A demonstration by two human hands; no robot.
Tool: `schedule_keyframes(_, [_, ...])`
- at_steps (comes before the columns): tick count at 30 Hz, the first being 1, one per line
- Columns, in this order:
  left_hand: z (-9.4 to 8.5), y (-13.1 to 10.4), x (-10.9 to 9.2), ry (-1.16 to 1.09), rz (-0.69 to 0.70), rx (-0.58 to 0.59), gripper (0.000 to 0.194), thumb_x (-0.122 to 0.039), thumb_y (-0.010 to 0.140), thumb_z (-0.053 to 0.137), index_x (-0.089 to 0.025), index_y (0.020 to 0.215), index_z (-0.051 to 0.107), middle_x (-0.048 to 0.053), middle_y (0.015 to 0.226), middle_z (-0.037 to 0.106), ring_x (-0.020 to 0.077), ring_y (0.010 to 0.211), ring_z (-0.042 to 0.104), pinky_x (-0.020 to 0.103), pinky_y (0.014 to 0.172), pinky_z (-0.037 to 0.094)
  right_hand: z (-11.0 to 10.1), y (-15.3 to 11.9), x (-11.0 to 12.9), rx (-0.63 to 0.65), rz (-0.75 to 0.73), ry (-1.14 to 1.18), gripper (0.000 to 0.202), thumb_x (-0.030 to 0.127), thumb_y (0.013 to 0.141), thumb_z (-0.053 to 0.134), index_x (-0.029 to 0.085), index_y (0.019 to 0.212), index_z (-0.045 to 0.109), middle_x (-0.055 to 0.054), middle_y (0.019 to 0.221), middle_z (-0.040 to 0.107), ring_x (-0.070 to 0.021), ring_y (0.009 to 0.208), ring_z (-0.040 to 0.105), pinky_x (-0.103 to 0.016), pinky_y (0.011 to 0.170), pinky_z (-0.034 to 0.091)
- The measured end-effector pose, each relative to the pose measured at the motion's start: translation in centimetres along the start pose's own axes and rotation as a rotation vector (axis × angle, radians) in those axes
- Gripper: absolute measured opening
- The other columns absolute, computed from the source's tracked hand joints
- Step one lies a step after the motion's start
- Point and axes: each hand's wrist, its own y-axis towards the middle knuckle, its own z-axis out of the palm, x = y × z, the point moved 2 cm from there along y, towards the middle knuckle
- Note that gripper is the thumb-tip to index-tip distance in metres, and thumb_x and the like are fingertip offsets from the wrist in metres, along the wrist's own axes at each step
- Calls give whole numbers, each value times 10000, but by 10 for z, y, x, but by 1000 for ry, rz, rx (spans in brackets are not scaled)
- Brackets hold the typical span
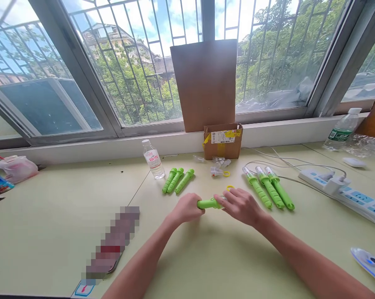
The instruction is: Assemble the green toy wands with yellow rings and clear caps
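green plastic tube-shaped handle (208,203) lies crosswise between both hands just above the pale green table (50,232), its long axis running left to right. left hand (187,209) is curled shut around its left end; right hand (241,205) closes loosely over the right end, fingertips on a clear cap there. beyond the left hand lie three bare green handles (177,180); just right of the right hand, three capped green sticks (268,187). farther off stands a small cardboard box (223,141).

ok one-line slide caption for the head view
Left hand and right hand grip a green tube over the table.
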Motion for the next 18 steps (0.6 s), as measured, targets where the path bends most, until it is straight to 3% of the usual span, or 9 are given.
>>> schedule_keyframes(4, [3,2,-2,81,-42,-65,168,-218,650,503,-175,500,440,-20,486,412,97,475,358,256,454,188,2,0,-1,50,23,35,176,282,911,470,177,959,603,-9,637,551,-132,580,459,-295,547,248])
schedule_keyframes(12, [10,4,-1,346,44,-155,142,-222,739,490,-181,638,580,48,607,600,170,557,536,261,482,226,5,-4,-1,229,122,166,264,395,905,454,163,850,567,-16,630,569,-119,520,481,-285,486,194])
schedule_keyframes(18, [11,6,-1,444,87,-238,145,-111,724,454,-152,713,592,67,642,620,182,576,559,265,493,253,6,-6,-3,348,314,366,274,459,845,538,190,794,561,6,631,590,-116,521,483,-256,496,226])
